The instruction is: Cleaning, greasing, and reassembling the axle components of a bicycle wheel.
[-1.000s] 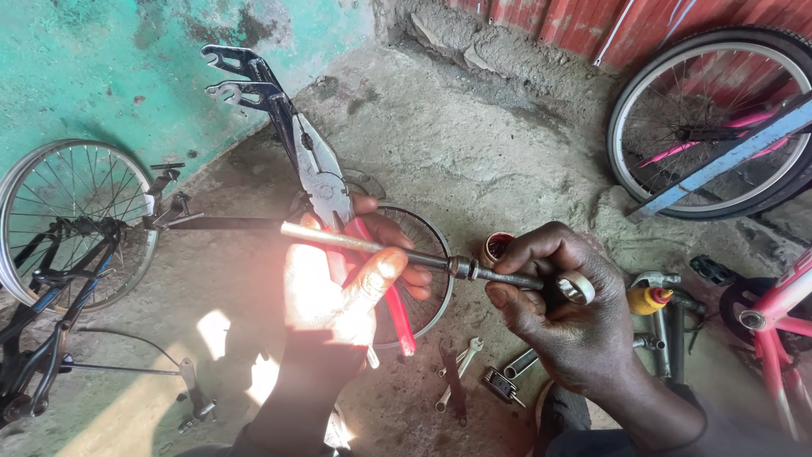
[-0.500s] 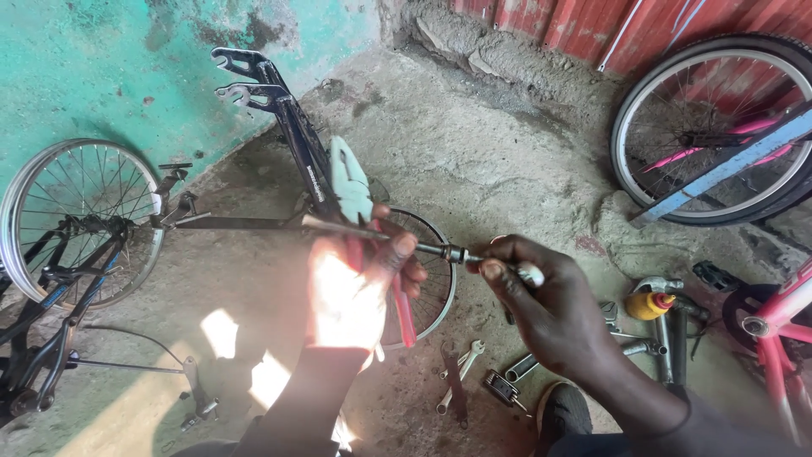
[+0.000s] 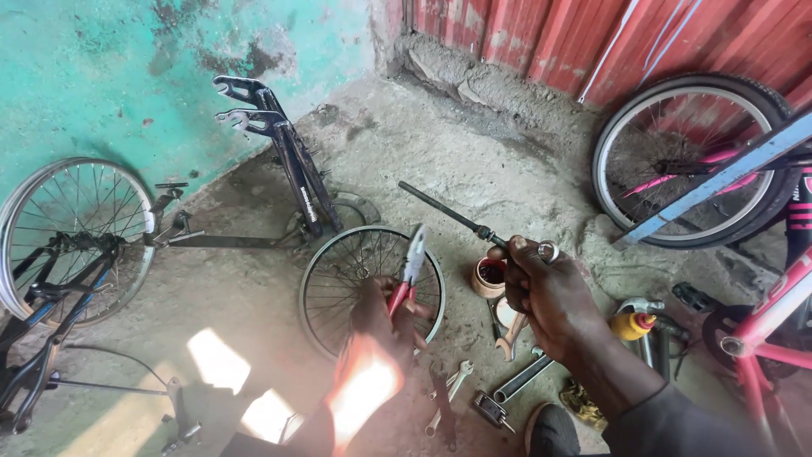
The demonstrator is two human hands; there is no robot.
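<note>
Head view: left hand (image 3: 376, 326) grips red-handled pliers (image 3: 409, 269) above the small wheel (image 3: 370, 283); right hand (image 3: 550, 296) clenches a stiff, likely greasy axle rod (image 3: 461, 218) at its nut end.

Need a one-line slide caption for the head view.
Left hand holds red-handled pliers, right hand grips a threaded axle rod, above a small bicycle wheel and scattered spanners.

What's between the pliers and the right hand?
Head view: a bare gap. Behind it, the small wheel's rim on the floor, between the pliers in the left hand and the right hand.
</note>
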